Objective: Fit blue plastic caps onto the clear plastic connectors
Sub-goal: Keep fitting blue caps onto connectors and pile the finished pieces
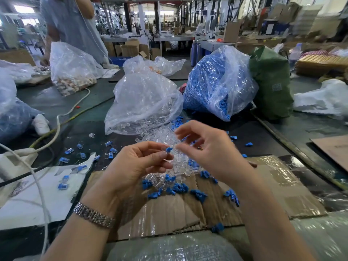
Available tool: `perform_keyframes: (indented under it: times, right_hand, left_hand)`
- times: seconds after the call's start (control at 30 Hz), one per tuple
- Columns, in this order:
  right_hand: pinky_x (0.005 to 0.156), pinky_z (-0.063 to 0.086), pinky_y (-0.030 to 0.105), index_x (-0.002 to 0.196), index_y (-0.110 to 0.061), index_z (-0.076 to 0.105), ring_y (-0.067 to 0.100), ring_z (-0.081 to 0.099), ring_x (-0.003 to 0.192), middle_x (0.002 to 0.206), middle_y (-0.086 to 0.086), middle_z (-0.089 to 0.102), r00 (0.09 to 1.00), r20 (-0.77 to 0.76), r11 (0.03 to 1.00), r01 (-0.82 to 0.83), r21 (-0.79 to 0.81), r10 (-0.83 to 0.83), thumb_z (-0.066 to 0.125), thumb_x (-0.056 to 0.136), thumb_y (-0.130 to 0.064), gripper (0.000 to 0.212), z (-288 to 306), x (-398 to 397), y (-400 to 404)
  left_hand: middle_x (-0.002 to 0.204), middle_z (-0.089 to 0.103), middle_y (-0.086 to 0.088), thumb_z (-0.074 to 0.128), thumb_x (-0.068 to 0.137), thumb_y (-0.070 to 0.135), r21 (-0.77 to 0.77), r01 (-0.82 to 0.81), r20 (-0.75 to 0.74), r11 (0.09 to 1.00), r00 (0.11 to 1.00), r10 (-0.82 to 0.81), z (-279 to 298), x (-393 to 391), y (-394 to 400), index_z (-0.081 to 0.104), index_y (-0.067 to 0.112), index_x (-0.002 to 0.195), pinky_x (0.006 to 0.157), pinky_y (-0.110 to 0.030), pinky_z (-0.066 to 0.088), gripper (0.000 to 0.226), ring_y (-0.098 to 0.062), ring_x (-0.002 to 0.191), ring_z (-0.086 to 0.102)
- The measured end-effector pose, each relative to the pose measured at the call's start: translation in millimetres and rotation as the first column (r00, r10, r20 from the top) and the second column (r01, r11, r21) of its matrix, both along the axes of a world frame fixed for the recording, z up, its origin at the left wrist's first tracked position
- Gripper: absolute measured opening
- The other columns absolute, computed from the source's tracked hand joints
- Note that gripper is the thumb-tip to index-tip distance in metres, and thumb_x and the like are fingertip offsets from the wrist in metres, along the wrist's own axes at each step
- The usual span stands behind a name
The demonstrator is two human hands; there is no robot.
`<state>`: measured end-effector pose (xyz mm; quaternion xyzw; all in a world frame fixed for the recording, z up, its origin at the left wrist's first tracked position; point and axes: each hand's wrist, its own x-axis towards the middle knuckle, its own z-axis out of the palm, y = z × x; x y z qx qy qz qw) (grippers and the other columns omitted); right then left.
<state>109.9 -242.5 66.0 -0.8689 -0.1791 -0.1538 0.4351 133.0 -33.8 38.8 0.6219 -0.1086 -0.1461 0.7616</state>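
My left hand (139, 162) pinches a clear connector with a blue cap (169, 149) at its tip, held above a heap of clear connectors (169, 166). My right hand (207, 149) hovers just right of the cap, fingers loosely curled, thumb and forefinger close to it; I see nothing held in it. Loose blue caps (197, 194) lie scattered on the cardboard (169, 213) below. Several capped connectors (111, 149) lie to the left on the dark table.
A clear bag of connectors (143, 102) and a bag of blue caps (218, 81) stand behind the heap. A green sack (271, 81) is at right. White cables (56, 129) and paper (37, 194) lie at left. Another person (69, 25) stands at the far left.
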Motion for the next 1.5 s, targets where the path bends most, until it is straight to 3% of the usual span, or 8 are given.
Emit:
perform_keyframes:
  times: [0.1,0.17,0.33,0.67,0.77,0.87,1.17,1.5]
  right_hand:
    - [0.099,0.047,0.037,0.127,-0.022,0.058,0.017,0.056,0.114,0.125,-0.001,0.057,0.898,-0.107,0.862,0.368,-0.350,-0.426,0.067,0.094,-0.039,0.038,-4.4,10.7,-22.6]
    - [0.105,0.042,0.049,0.129,-0.016,0.051,0.032,0.047,0.126,0.134,0.010,0.049,0.727,-0.250,0.684,0.389,-0.618,-0.639,0.064,0.094,-0.049,0.050,-8.8,13.5,-31.9]
    - [0.100,0.040,0.051,0.095,-0.014,0.046,0.035,0.045,0.120,0.120,0.012,0.052,0.659,-0.337,0.640,0.288,-0.712,-0.672,0.067,0.093,-0.040,0.033,-16.9,18.2,-34.3]
    - [0.059,0.034,0.034,0.083,-0.011,0.049,0.027,0.052,0.073,0.081,0.006,0.055,0.748,-0.292,0.756,0.402,-0.516,-0.596,0.054,0.092,-0.033,0.025,-8.2,16.8,-40.4]
    - [0.061,0.044,0.044,0.075,-0.012,0.045,0.023,0.047,0.062,0.069,0.009,0.044,0.827,-0.462,0.947,0.267,-0.179,-0.321,0.054,0.099,-0.027,0.030,1.9,8.4,-33.1]
    - [0.068,0.060,0.041,0.092,0.002,0.064,0.023,0.064,0.065,0.071,0.008,0.062,0.752,-0.656,0.991,0.031,0.132,0.063,0.057,0.103,-0.027,0.032,4.7,-2.5,-14.3]
    - [0.090,0.056,0.050,0.100,0.007,0.065,0.033,0.074,0.092,0.095,0.013,0.078,0.738,-0.659,0.989,-0.119,0.082,0.143,0.055,0.104,-0.028,0.037,2.7,-10.5,9.8]
    - [0.056,0.051,0.029,0.086,0.001,0.061,0.021,0.062,0.053,0.064,0.008,0.064,0.786,-0.610,0.994,-0.102,0.026,0.096,0.051,0.105,-0.037,0.044,-3.0,-6.7,18.3]
  left_hand:
    - [0.105,0.073,-0.027,0.077,0.076,0.011,-0.057,-0.028,-0.029,0.998,0.999,0.026,-1.8,0.6,-0.3,0.079,0.008,0.094,0.068,-0.027,0.060,0.019,-0.031,0.083,0.074]
    - [0.105,0.072,-0.029,0.074,0.078,0.008,-0.083,-0.035,-0.037,0.996,0.999,0.033,-2.3,1.2,-0.7,0.079,0.009,0.093,0.067,-0.028,0.061,0.015,-0.032,0.082,0.074]
    - [0.107,0.072,-0.029,0.072,0.081,0.006,-0.114,-0.048,-0.053,0.992,0.998,0.043,-2.8,4.5,0.6,0.077,0.007,0.097,0.068,-0.028,0.061,0.017,-0.032,0.084,0.074]
    - [0.108,0.073,-0.026,0.072,0.080,0.008,-0.189,-0.136,-0.062,0.973,0.990,0.126,-3.4,6.4,2.5,0.077,0.009,0.097,0.069,-0.027,0.061,0.018,-0.031,0.091,0.075]
    - [0.112,0.073,-0.024,0.074,0.080,0.009,-0.243,-0.171,-0.081,0.955,0.984,0.156,-5.4,9.2,4.2,0.077,0.009,0.100,0.073,-0.028,0.061,0.021,-0.032,0.100,0.074]
    - [0.113,0.075,-0.018,0.074,0.080,0.008,-0.275,-0.204,-0.099,0.940,0.978,0.183,-6.3,12.1,4.7,0.081,0.016,0.096,0.077,-0.029,0.060,0.019,-0.029,0.106,0.073]
    - [0.098,0.077,-0.008,0.077,0.070,0.012,-0.202,-0.167,0.017,0.965,0.985,0.174,-2.9,6.5,-5.1,0.082,0.018,0.089,0.075,-0.024,0.060,0.021,-0.016,0.091,0.074]
    - [0.097,0.078,-0.011,0.075,0.072,0.011,-0.063,-0.260,0.160,0.964,0.950,0.267,-2.2,2.6,-10.0,0.079,0.015,0.090,0.078,-0.021,0.057,0.019,-0.017,0.091,0.074]
